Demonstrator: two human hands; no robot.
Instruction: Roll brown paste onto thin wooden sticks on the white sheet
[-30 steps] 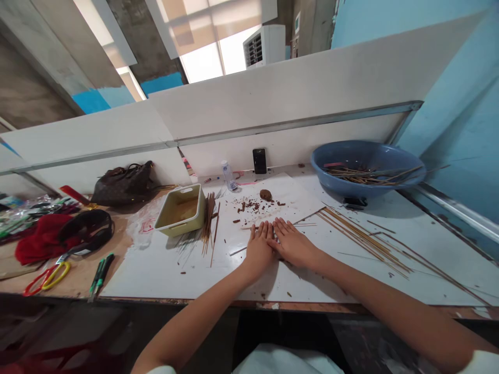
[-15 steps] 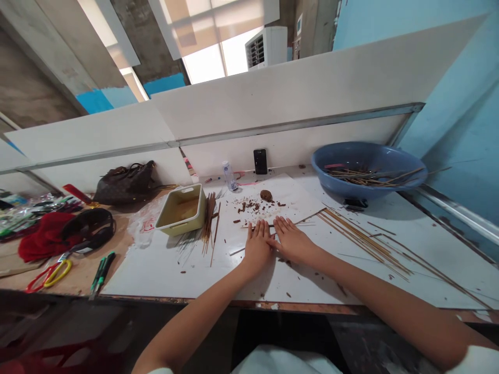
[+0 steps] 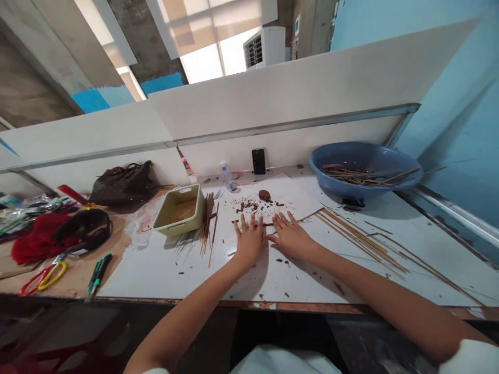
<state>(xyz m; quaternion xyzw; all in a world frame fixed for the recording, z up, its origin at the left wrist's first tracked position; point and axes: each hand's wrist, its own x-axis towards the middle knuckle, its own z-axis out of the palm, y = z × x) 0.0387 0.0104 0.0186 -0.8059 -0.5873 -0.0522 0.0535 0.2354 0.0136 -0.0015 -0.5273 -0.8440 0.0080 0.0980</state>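
Observation:
My left hand [image 3: 250,241] lies flat with fingers spread over a thin stick [image 3: 268,224] on the white board. Beside it, my right hand [image 3: 290,238] also rests palm down, fingers apart, on the same stick. Brown material seems to coat part of the stick; my fingers hide some of it. Just beyond my fingertips are scattered brown crumbs [image 3: 253,206] and a brown lump [image 3: 264,195] that looks like clay or dough. Neither hand grips anything.
Left of my hands stand an olive tub [image 3: 177,226] of brownish contents and dark brown sticks [image 3: 206,221]. Tan sticks [image 3: 358,240] lie at right, below a blue basin [image 3: 339,186] of sticks. A bottle [image 3: 227,177] and phone [image 3: 258,162] stand behind. Scissors [image 3: 46,280] lie far left.
My hands have moved apart; the thumbs no longer overlap. The left hand has shifted left and its fingers have spread wider. The right hand's fingers are spread a little more.

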